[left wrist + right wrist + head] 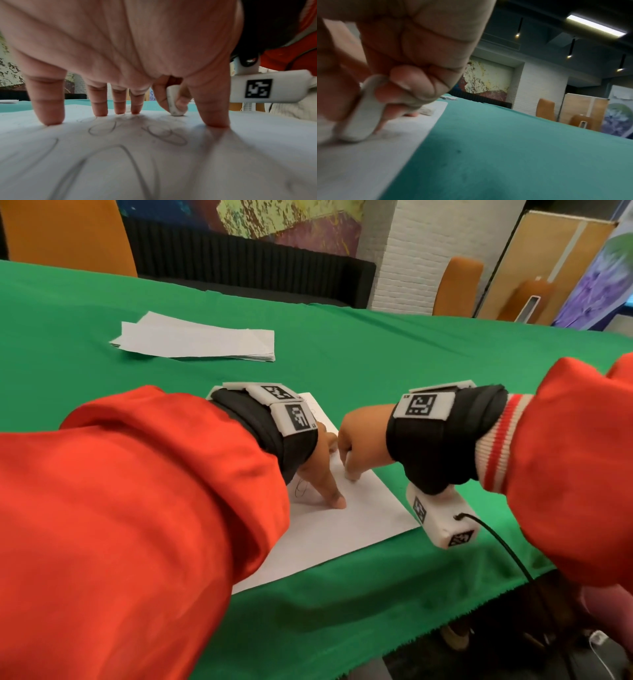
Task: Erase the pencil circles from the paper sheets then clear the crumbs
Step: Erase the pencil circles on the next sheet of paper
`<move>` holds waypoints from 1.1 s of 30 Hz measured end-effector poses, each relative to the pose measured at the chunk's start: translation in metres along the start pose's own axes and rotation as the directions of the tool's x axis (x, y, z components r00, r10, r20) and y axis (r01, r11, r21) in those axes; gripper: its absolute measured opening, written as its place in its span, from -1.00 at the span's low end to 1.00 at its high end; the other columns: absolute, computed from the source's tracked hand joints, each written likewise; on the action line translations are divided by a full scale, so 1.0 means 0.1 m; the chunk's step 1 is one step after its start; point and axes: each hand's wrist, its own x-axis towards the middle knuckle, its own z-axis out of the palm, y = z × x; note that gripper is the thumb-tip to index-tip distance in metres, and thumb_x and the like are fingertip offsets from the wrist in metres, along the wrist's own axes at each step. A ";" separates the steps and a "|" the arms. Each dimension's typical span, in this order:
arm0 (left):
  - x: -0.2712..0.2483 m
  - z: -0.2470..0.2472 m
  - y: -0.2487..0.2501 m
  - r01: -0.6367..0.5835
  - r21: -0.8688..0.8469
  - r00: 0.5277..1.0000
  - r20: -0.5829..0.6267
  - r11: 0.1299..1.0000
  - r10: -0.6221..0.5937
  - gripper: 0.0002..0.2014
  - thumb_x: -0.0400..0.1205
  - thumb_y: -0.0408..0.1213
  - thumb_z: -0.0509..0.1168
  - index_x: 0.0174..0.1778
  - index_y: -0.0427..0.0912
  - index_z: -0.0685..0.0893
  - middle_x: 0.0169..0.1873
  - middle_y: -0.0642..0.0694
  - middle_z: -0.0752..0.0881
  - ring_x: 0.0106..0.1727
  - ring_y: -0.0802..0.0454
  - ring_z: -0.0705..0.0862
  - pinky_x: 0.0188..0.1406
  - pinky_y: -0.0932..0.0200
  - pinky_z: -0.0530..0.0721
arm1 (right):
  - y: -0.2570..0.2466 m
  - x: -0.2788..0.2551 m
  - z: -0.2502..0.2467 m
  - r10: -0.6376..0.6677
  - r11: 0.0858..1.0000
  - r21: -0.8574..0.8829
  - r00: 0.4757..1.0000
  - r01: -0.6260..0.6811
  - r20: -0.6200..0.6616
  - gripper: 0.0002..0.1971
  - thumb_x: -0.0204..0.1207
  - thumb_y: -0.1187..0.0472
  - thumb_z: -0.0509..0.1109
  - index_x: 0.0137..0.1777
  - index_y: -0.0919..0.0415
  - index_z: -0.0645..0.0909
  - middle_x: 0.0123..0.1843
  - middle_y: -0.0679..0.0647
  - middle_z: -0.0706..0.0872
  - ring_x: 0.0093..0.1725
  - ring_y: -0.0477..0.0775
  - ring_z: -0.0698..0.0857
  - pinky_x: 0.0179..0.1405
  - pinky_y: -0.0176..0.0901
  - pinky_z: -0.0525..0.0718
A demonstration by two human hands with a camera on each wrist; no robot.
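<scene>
Head view: I find one paper sheet [359, 508] lying on the green-covered surface [445, 364] near the front edge, its long axis running from far left to near right. My left hand [318, 470] rests on the sheet with fingers spread and straight, pinning it flat. My right hand [359, 443] is just right of it, fingers curled down onto a white eraser [352, 474] whose tip meets the paper. A pencil circle [301, 487] shows beside the left thumb. A stack of further sheets [195, 342] lies well apart, far and to the left.

Left wrist view: the spread fingertips [49, 119] press the paper. Several pencil circles [102, 128] remain under the palm and nearer the camera. The eraser [175, 102] stands upright, pinched by the right hand, touching the sheet just beyond the gap between forefinger and thumb.

Right wrist view: the right hand [399, 60] pinches the eraser [363, 109] between thumb and fingers, its lower end on the paper close to the sheet's right edge. No crumbs are clear enough to report; the picture is blurred.

Judgement: erasing is in progress and far from complete. The remaining circles lie to the left of the eraser, beneath the left hand, so the right hand is the working hand, and I judge the left must shift to expose them.
</scene>
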 end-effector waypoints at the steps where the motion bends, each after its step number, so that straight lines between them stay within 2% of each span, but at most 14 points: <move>1: 0.00 0.01 0.00 0.000 0.005 1.000 0.001 1.000 0.000 -0.10 0.46 0.27 0.36 0.62 -0.08 0.19 0.52 -0.08 0.35 0.49 -0.08 0.39 0.37 0.10 0.36 | 0.01 0.01 -0.01 0.017 1.000 0.009 1.000 -0.017 -0.010 -0.74 0.43 0.10 0.47 0.07 0.18 0.70 -0.15 0.02 0.65 -0.11 0.06 0.61 -0.38 -0.26 0.47; 3: 0.00 0.00 0.01 -0.010 0.009 1.000 0.001 1.000 0.010 -0.12 0.47 0.26 0.36 0.61 -0.09 0.22 0.52 -0.08 0.37 0.47 -0.07 0.41 0.33 0.13 0.38 | 0.00 0.01 0.00 0.011 1.000 0.009 1.000 -0.011 -0.010 -0.76 0.43 0.11 0.47 0.06 0.18 0.70 -0.17 0.02 0.63 -0.13 0.06 0.60 -0.41 -0.29 0.45; 6: 0.02 -0.03 0.01 -0.027 -0.039 1.000 0.003 0.999 0.027 -0.31 0.55 0.12 0.36 0.55 -0.07 0.36 0.45 -0.07 0.48 0.29 -0.02 0.52 -0.17 0.33 0.32 | -0.06 -0.01 0.03 -0.055 0.998 0.019 0.998 0.055 0.022 -0.89 0.43 0.12 0.47 -0.13 0.09 0.61 -0.33 -0.06 0.55 -0.16 0.05 0.57 -0.27 -0.24 0.46; 7: 0.01 -0.03 0.02 -0.028 -0.050 1.000 -0.007 0.998 0.028 -0.33 0.56 0.11 0.36 0.54 -0.07 0.38 0.43 -0.06 0.50 0.29 -0.03 0.52 -0.25 0.36 0.28 | -0.07 -0.02 0.03 -0.058 0.998 0.025 0.998 0.057 0.033 -0.87 0.42 0.11 0.48 -0.15 0.10 0.60 -0.33 -0.07 0.56 -0.15 0.04 0.58 -0.28 -0.26 0.47; 8: 0.00 -0.03 0.02 -0.029 -0.043 0.999 -0.021 0.999 0.028 -0.30 0.54 0.13 0.36 0.56 -0.06 0.35 0.45 -0.06 0.47 0.35 -0.03 0.50 -0.16 0.35 0.31 | -0.05 -0.02 0.02 -0.041 0.999 0.030 0.998 0.039 0.038 -0.84 0.41 0.11 0.49 -0.12 0.16 0.64 -0.29 -0.05 0.63 -0.14 0.05 0.61 -0.33 -0.27 0.48; 10: -0.03 -0.01 0.01 -0.019 -0.005 0.999 -0.029 1.000 0.019 -0.17 0.48 0.23 0.36 0.59 -0.06 0.25 0.50 -0.06 0.39 0.45 -0.06 0.43 0.21 0.21 0.40 | 0.02 0.01 0.00 0.032 0.998 0.055 0.999 -0.033 0.024 -0.75 0.39 0.10 0.49 0.02 0.21 0.73 -0.10 0.03 0.75 -0.08 0.06 0.67 -0.36 -0.28 0.48; 12: -0.02 0.01 0.01 -0.013 0.023 1.000 -0.015 1.000 0.013 -0.13 0.46 0.27 0.36 0.59 -0.06 0.23 0.51 -0.06 0.37 0.46 -0.06 0.42 0.32 0.13 0.37 | 0.07 0.02 -0.01 0.068 0.995 0.075 0.998 -0.067 -0.005 -0.73 0.40 0.11 0.48 0.06 0.19 0.74 -0.05 0.05 0.76 -0.07 0.08 0.68 -0.41 -0.33 0.46; 14: -0.01 0.00 0.01 -0.015 0.020 1.000 -0.015 1.000 0.015 -0.13 0.46 0.26 0.37 0.60 -0.06 0.22 0.51 -0.07 0.36 0.47 -0.07 0.40 0.30 0.15 0.38 | 0.04 0.02 0.00 0.030 0.998 0.057 1.000 -0.030 0.001 -0.75 0.41 0.11 0.47 0.03 0.21 0.72 -0.16 0.02 0.68 -0.14 0.07 0.63 -0.42 -0.36 0.42; 17: 0.00 -0.01 0.02 -0.032 -0.033 0.999 -0.035 0.999 0.031 -0.23 0.53 0.16 0.36 0.60 -0.03 0.26 0.50 -0.05 0.39 0.46 -0.06 0.40 0.03 0.28 0.34 | -0.02 -0.02 0.04 -0.046 0.998 0.041 0.998 0.044 0.048 -0.85 0.42 0.10 0.48 -0.11 0.15 0.65 -0.30 -0.05 0.60 -0.17 0.03 0.59 -0.39 -0.32 0.42; 20: 0.00 0.01 0.00 -0.018 -0.012 1.000 -0.020 1.000 0.017 -0.15 0.46 0.24 0.38 0.60 -0.02 0.23 0.51 -0.04 0.34 0.45 -0.06 0.41 0.22 0.17 0.37 | 0.06 0.03 0.02 0.018 0.997 0.074 0.999 -0.022 0.047 -0.74 0.38 0.10 0.49 0.01 0.22 0.74 -0.11 0.01 0.76 -0.09 0.05 0.69 -0.40 -0.35 0.46; 23: 0.01 0.02 -0.01 -0.021 0.000 1.000 -0.018 1.000 0.021 -0.14 0.44 0.26 0.39 0.59 -0.03 0.25 0.51 -0.05 0.33 0.46 -0.07 0.40 0.27 0.15 0.38 | 0.09 0.02 0.00 0.038 0.996 0.085 0.999 -0.039 0.020 -0.73 0.40 0.11 0.48 0.06 0.20 0.73 -0.01 0.05 0.77 -0.08 0.06 0.68 -0.42 -0.31 0.47; 27: 0.02 -0.01 -0.02 -0.050 -0.077 0.998 -0.047 0.996 0.047 -0.27 0.51 0.14 0.40 0.56 -0.01 0.34 0.47 -0.05 0.44 0.43 -0.04 0.44 -0.16 0.45 0.41 | -0.01 -0.03 0.03 -0.045 0.995 0.093 0.996 0.038 0.073 -0.75 0.42 0.11 0.48 0.04 0.20 0.71 -0.16 0.00 0.66 -0.15 0.01 0.61 -0.38 -0.32 0.47; 30: -0.01 0.00 -0.01 -0.023 -0.030 0.999 -0.037 0.999 0.021 -0.17 0.44 0.23 0.41 0.57 0.00 0.28 0.50 -0.05 0.36 0.46 -0.06 0.40 0.28 0.18 0.38 | 0.09 0.03 0.00 0.053 0.992 0.109 0.996 -0.061 0.074 -0.72 0.40 0.11 0.49 0.07 0.20 0.75 -0.15 0.04 0.73 -0.19 0.01 0.63 -0.44 -0.37 0.45; 33: -0.01 0.00 -0.01 -0.009 0.004 1.000 -0.012 1.000 0.009 -0.13 0.42 0.27 0.40 0.58 -0.01 0.26 0.52 -0.05 0.32 0.48 -0.08 0.39 0.35 0.08 0.35 | 0.19 0.06 -0.01 0.114 0.983 0.135 0.991 -0.122 0.070 -0.72 0.39 0.11 0.49 0.05 0.23 0.76 -0.22 0.04 0.68 -0.28 0.03 0.59 -0.49 -0.35 0.46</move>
